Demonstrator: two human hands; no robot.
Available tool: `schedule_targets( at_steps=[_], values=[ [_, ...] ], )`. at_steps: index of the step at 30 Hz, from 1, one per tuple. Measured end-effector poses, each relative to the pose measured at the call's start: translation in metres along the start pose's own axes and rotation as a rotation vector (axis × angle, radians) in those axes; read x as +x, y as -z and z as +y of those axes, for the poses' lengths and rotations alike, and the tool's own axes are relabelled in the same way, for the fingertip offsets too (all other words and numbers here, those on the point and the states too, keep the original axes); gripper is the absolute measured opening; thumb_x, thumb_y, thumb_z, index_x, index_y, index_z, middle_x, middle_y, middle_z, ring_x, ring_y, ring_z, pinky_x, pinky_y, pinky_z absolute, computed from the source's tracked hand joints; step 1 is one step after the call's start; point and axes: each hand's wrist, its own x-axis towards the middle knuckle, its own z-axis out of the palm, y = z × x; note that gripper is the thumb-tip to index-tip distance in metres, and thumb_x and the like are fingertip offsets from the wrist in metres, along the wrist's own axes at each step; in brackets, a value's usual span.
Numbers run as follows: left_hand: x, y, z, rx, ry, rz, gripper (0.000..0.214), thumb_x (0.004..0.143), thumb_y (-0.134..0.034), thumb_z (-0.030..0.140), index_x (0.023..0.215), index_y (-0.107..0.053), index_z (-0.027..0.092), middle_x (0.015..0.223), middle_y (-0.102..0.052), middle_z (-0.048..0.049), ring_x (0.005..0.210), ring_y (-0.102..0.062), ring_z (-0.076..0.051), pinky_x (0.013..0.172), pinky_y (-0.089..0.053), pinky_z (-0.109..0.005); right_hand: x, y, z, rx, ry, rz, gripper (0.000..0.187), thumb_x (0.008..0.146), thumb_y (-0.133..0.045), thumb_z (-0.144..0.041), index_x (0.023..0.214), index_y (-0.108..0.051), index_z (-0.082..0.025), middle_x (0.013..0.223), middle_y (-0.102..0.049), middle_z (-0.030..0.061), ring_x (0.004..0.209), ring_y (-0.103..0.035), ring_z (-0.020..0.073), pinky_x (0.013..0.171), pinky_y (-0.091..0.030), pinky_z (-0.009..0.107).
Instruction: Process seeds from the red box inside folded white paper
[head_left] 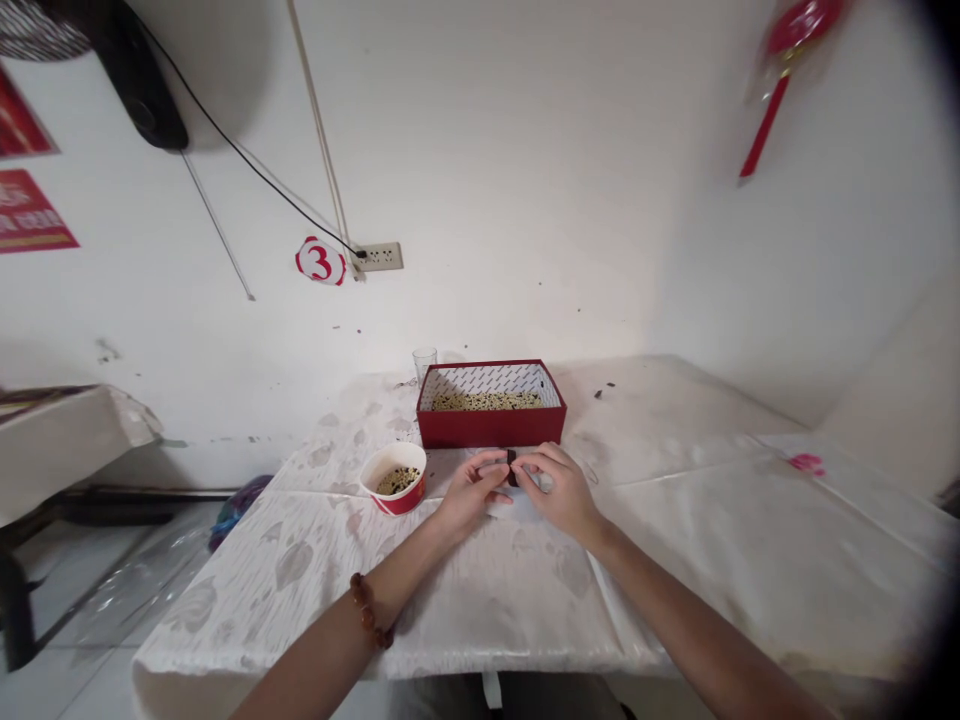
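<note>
My left hand and my right hand meet in front of the box, fingertips pinched on either side of a small dark brown piece. Its exact kind is too small to make out. Just beyond the hands stands an open red box with a white patterned lining. Pale and black seed-like bits cover its bottom. To the left of my left hand is a white and red paper bowl, holding similar pale and black bits.
A clear glass stands behind the box's left corner. A pale patterned cloth covers the table. Dark crumbs lie right of the box, and a pink item is farther right. The wall has a socket strip and a fan.
</note>
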Motion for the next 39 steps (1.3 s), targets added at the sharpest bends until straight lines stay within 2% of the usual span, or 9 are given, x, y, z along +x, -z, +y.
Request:
schedule_targets(
  at_steps=[8, 18, 23, 31, 39],
  values=[
    [-0.0002, -0.0011, 0.0005, 0.010, -0.018, 0.008, 0.059, 0.064, -0.100, 0.043, 0.112, -0.078, 0.016, 0.084, -0.075, -0.0048, 0.076, -0.069, -0.016, 0.064, -0.060, -0.027, -0.0006, -0.0040, 0.0025, -0.016, 0.042, 0.028, 0.014, 0.102, -0.062, -0.021, 0.100, -0.074, -0.026, 0.084, -0.066, 0.0032, 0.079, -0.063, 0.0201, 0.075, -0.053, 0.037],
    [0.0006, -0.0013, -0.0006, 0.001, -0.003, 0.017, 0.060, 0.064, -0.100, 0.043, 0.112, -0.076, 0.016, 0.085, -0.078, -0.0057, 0.079, -0.071, -0.018, 0.065, -0.062, -0.029, -0.0005, -0.0013, 0.0022, 0.012, 0.028, -0.016, 0.009, 0.102, -0.062, -0.022, 0.101, -0.071, -0.025, 0.087, -0.065, 0.0042, 0.084, -0.063, 0.0211, 0.076, -0.053, 0.037],
    [0.0019, 0.0008, -0.0003, -0.013, 0.002, 0.003, 0.059, 0.067, -0.099, 0.042, 0.115, -0.075, 0.016, 0.092, -0.081, -0.0091, 0.084, -0.074, -0.020, 0.066, -0.063, -0.029, -0.0020, -0.0007, 0.0006, 0.074, 0.036, -0.090, 0.011, 0.102, -0.061, -0.021, 0.098, -0.071, -0.025, 0.089, -0.065, 0.0041, 0.085, -0.063, 0.0208, 0.076, -0.052, 0.036],
    [0.0013, -0.0003, 0.0013, -0.018, 0.003, -0.024, 0.055, 0.068, -0.098, 0.040, 0.112, -0.075, 0.016, 0.099, -0.082, -0.0105, 0.086, -0.078, -0.022, 0.064, -0.062, -0.027, -0.0018, -0.0023, -0.0008, 0.009, 0.004, -0.005, 0.010, 0.102, -0.061, -0.021, 0.096, -0.069, -0.024, 0.083, -0.059, 0.0029, 0.080, -0.059, 0.0199, 0.075, -0.049, 0.036],
    [0.0013, 0.0005, 0.0009, -0.045, 0.005, -0.017, 0.058, 0.068, -0.098, 0.038, 0.115, -0.073, 0.016, 0.093, -0.081, -0.0096, 0.085, -0.076, -0.021, 0.064, -0.061, -0.027, -0.0036, -0.0014, 0.0009, 0.117, -0.021, -0.096, 0.007, 0.100, -0.063, -0.020, 0.098, -0.068, -0.024, 0.088, -0.060, 0.0029, 0.083, -0.061, 0.0198, 0.075, -0.050, 0.034]
  ],
)
